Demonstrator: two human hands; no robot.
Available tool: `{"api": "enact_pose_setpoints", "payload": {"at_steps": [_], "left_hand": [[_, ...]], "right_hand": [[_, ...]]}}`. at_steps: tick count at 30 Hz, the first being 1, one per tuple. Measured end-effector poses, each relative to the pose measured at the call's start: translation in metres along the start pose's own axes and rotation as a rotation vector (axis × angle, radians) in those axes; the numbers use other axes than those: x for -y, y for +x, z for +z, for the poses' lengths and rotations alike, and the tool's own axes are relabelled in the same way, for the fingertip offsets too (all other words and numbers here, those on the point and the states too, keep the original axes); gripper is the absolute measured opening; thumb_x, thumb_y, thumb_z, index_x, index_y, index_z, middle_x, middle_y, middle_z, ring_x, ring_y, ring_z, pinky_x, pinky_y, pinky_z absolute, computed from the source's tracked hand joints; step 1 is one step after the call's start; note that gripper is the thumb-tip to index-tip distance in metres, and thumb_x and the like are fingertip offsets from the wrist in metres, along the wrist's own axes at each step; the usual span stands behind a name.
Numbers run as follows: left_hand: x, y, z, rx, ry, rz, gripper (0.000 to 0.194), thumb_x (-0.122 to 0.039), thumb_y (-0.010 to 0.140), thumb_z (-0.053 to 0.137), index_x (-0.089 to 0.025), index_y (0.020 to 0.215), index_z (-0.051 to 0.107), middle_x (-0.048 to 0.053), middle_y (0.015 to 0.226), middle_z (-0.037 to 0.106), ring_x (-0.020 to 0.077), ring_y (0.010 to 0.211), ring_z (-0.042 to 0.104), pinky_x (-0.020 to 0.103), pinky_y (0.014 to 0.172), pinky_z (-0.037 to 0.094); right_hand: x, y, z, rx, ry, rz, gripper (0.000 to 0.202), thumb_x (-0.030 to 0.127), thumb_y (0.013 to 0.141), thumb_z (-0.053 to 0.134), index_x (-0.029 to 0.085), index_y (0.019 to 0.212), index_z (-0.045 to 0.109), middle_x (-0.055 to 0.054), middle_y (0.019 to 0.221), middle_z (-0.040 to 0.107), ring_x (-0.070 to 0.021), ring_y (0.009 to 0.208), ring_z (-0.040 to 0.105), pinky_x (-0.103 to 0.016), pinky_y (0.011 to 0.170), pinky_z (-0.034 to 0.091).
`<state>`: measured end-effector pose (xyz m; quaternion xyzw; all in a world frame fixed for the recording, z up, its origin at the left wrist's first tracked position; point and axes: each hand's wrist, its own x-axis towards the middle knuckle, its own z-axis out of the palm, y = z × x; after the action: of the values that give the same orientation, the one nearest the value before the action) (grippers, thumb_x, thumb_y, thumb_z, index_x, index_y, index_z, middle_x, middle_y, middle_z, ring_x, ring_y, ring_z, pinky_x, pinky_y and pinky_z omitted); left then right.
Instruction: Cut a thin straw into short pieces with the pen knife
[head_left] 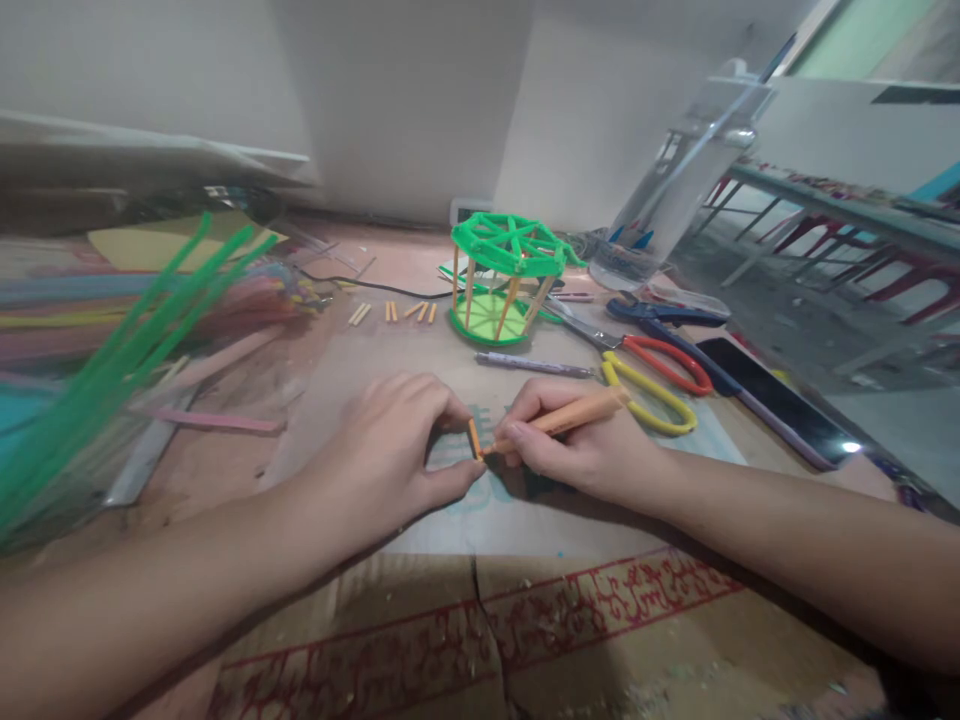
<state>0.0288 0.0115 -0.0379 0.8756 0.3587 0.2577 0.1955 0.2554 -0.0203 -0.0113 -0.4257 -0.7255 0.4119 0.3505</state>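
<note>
Near the middle of the view, my left hand (pixel 405 430) pinches a short orange stick (pixel 474 440) between thumb and fingertip. My right hand (pixel 577 440) is closed around an orange pen (pixel 581 410), its tip at the lower end of the stick. Both hands are low over a pale sheet (pixel 420 535) with faint greenish print. Behind them stands a small green round frame (pixel 510 245) with orange posts between top and base. Several short orange and cream sticks (pixel 409 311) lie to its left.
Right of the hands are scissors (pixel 660 365) with red and yellow handles, blue-handled pliers (pixel 667 325), a phone (pixel 772 395) and a clear bottle (pixel 667 190). A grey pen (pixel 536 364) lies behind my right hand. Blurred green strips (pixel 150 370) fill the left.
</note>
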Motion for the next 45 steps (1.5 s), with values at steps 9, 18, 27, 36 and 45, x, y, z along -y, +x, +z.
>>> {"api": "enact_pose_setpoints", "payload": {"at_steps": [9, 18, 27, 36, 45], "left_hand": [[-0.001, 0.0, -0.001, -0.023, -0.023, 0.022, 0.017, -0.034, 0.088, 0.071, -0.022, 0.097, 0.066, 0.002, 0.09, 0.067, 0.0249, 0.087, 0.064, 0.039, 0.077, 0.045], [0.001, -0.002, -0.003, -0.151, -0.091, 0.148, 0.03, -0.035, 0.096, 0.073, -0.032, 0.125, 0.065, 0.001, 0.108, 0.069, 0.024, 0.1, 0.066, 0.039, 0.084, 0.05], [0.0, 0.0, -0.001, -0.107, -0.069, 0.176, 0.029, -0.035, 0.094, 0.074, -0.03, 0.122, 0.067, 0.002, 0.105, 0.069, 0.0254, 0.099, 0.066, 0.041, 0.084, 0.05], [-0.002, 0.0, -0.001, -0.124, -0.041, 0.195, 0.023, -0.03, 0.093, 0.073, -0.025, 0.113, 0.063, 0.003, 0.103, 0.069, 0.0255, 0.097, 0.066, 0.041, 0.083, 0.049], [-0.001, 0.0, -0.002, -0.078, -0.055, 0.097, 0.021, -0.033, 0.088, 0.076, -0.023, 0.103, 0.065, 0.003, 0.098, 0.071, 0.0258, 0.094, 0.067, 0.041, 0.081, 0.049]], "right_hand": [[-0.005, 0.001, -0.001, -0.115, 0.065, -0.083, 0.016, 0.029, 0.097, 0.068, 0.018, 0.086, 0.07, -0.001, 0.068, 0.073, -0.0111, 0.058, 0.065, -0.02, 0.053, 0.051], [-0.016, 0.011, 0.0, -0.042, 0.571, 0.036, 0.024, 0.021, 0.087, 0.086, 0.023, 0.098, 0.065, 0.003, 0.088, 0.075, -0.0123, 0.082, 0.076, -0.024, 0.075, 0.061], [-0.02, 0.013, 0.005, 0.032, 0.732, 0.064, 0.034, 0.016, 0.084, 0.09, 0.023, 0.099, 0.061, 0.007, 0.084, 0.069, -0.0067, 0.075, 0.068, -0.017, 0.071, 0.055], [-0.012, 0.011, 0.003, -0.054, 0.468, 0.019, 0.026, 0.034, 0.094, 0.083, 0.022, 0.105, 0.062, 0.004, 0.085, 0.07, -0.0102, 0.076, 0.067, -0.023, 0.071, 0.056], [-0.003, 0.002, -0.002, -0.207, 0.065, -0.096, 0.021, 0.036, 0.103, 0.065, 0.02, 0.096, 0.076, -0.002, 0.075, 0.077, -0.0147, 0.066, 0.071, -0.025, 0.06, 0.058]]}}
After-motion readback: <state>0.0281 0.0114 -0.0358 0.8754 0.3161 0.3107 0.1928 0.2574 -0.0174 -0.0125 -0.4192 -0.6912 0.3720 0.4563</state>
